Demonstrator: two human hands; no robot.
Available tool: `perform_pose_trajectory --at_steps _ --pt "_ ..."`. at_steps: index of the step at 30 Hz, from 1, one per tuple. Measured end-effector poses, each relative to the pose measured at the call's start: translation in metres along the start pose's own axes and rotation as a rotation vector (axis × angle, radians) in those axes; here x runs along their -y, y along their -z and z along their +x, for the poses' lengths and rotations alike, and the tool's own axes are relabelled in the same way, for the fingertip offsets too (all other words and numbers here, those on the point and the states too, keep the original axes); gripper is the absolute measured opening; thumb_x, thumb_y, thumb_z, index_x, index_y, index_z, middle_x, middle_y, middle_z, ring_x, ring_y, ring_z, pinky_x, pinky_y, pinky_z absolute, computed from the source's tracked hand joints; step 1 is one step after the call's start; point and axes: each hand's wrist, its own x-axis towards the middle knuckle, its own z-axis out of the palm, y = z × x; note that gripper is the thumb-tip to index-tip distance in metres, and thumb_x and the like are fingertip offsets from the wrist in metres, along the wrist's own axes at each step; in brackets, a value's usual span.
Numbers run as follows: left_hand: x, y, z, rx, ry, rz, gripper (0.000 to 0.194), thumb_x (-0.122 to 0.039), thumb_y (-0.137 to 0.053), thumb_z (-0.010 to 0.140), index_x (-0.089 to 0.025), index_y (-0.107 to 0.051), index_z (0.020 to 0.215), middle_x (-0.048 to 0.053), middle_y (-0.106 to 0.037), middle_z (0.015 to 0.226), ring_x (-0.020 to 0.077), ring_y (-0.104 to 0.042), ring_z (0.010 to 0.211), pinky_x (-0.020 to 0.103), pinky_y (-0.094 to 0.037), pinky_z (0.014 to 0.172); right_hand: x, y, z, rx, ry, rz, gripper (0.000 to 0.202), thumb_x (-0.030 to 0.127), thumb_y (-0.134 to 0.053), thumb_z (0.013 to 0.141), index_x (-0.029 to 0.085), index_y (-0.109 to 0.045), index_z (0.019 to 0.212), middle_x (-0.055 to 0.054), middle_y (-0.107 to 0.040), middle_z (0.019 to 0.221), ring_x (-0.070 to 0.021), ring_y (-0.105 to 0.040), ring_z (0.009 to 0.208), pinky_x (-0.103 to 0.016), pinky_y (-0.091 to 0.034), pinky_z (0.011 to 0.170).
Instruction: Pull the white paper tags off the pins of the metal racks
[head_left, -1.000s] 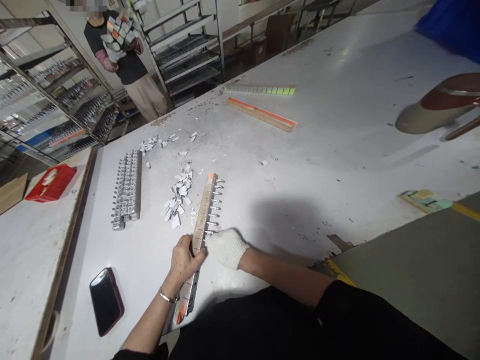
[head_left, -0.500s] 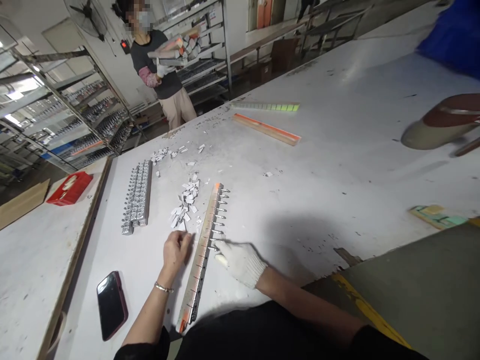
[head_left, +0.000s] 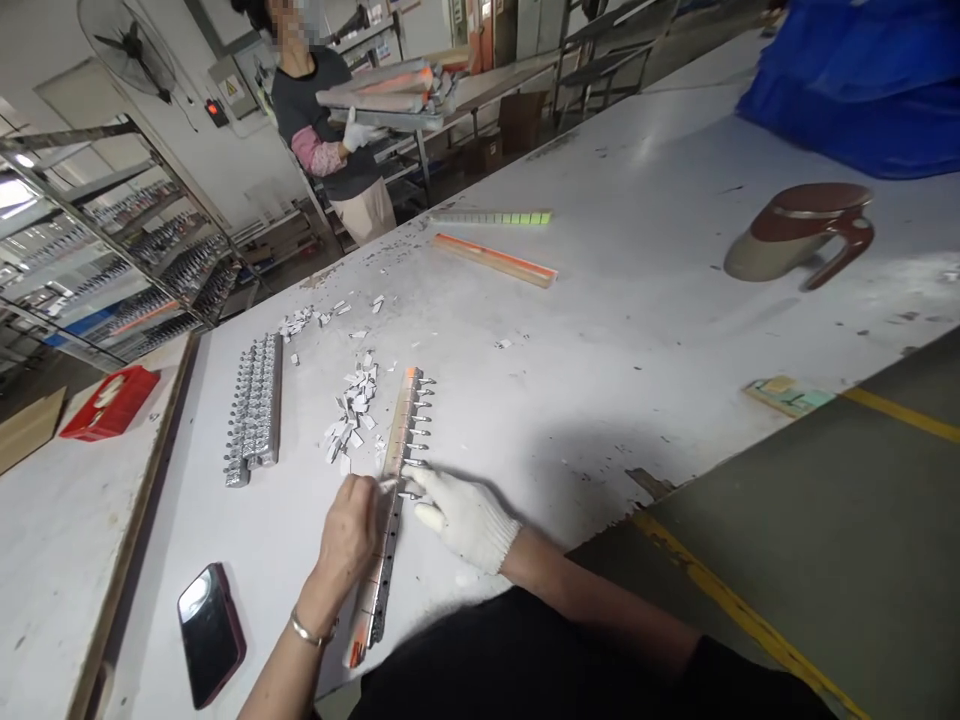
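A long narrow bar with orange ends lies in front of me, and a row of small metal pegs sticks out from the right side of its far half. My bare left hand is closed at the bar's left edge, thumb and fingers pinched. A small pale bit shows at the fingertips, too small to name. On the other side, my right hand wears a white knitted glove. Its index finger stretches to the nearest pegs, with the thumb apart. Beyond my left hand lies a loose pile of small white chips.
Left of the chips stands a block of silvery pegged pieces. A phone, red box, two more bars, a lidded mug and blue cloth are around. Across the table a person carries several bars.
My left hand has moved from beside the bar onto its edge, fingers pinched. The right hand stays by the pegs. The view has turned right, and the person across has shifted the carried bars.
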Motion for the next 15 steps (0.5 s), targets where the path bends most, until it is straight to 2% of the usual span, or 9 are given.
perform_pose_trajectory --at_steps 2,4,7,12,15 --pt "-0.021 0.002 -0.013 0.007 0.016 -0.195 0.018 -0.030 -0.042 0.102 -0.022 -0.059 0.100 0.003 -0.059 0.088 0.0170 -0.057 0.076 0.029 -0.047 0.072 0.015 0.006 0.001 0.092 0.063 -0.087 0.034 0.036 -0.045 0.100 0.025 -0.062 0.128 -0.005 -0.074 0.116 -0.0229 -0.070 0.099 -0.031 -0.049 0.077" --pt "-0.034 0.003 -0.021 0.008 0.163 -0.364 0.018 -0.037 -0.050 0.100 -0.022 -0.058 0.095 0.000 -0.058 0.080 0.0157 -0.055 0.071 0.027 -0.045 0.067 0.024 0.008 -0.001 0.193 0.070 -0.176 0.030 0.033 -0.043 0.101 0.022 -0.068 0.111 -0.007 -0.075 0.105 -0.0239 -0.071 0.090 -0.031 -0.047 0.069" --pt "-0.042 0.002 -0.027 0.068 0.325 -0.565 0.025 -0.044 -0.053 0.098 -0.021 -0.054 0.087 -0.004 -0.050 0.069 0.0138 -0.048 0.063 0.026 -0.041 0.061 0.023 0.004 -0.006 0.229 0.079 -0.231 0.030 0.034 -0.042 0.101 0.021 -0.069 0.105 -0.008 -0.075 0.095 -0.0224 -0.070 0.081 -0.030 -0.043 0.063" --pt "-0.044 0.003 -0.030 0.145 0.275 -0.658 0.030 -0.045 -0.054 0.099 -0.020 -0.053 0.081 -0.003 -0.046 0.072 0.0123 -0.042 0.067 0.026 -0.037 0.064 0.004 -0.003 -0.017 0.182 0.145 -0.282 0.031 0.038 -0.042 0.102 0.022 -0.068 0.097 -0.004 -0.072 0.086 -0.0189 -0.065 0.074 -0.030 -0.038 0.060" --pt "-0.041 -0.004 -0.036 0.254 0.294 -0.889 0.033 -0.047 -0.058 0.097 -0.020 -0.052 0.080 -0.004 -0.046 0.068 0.0103 -0.042 0.061 0.024 -0.036 0.060 -0.008 -0.001 -0.019 0.198 0.288 -0.233 0.031 0.043 -0.046 0.101 0.021 -0.068 0.098 -0.004 -0.072 0.088 -0.0177 -0.062 0.075 -0.030 -0.038 0.063"
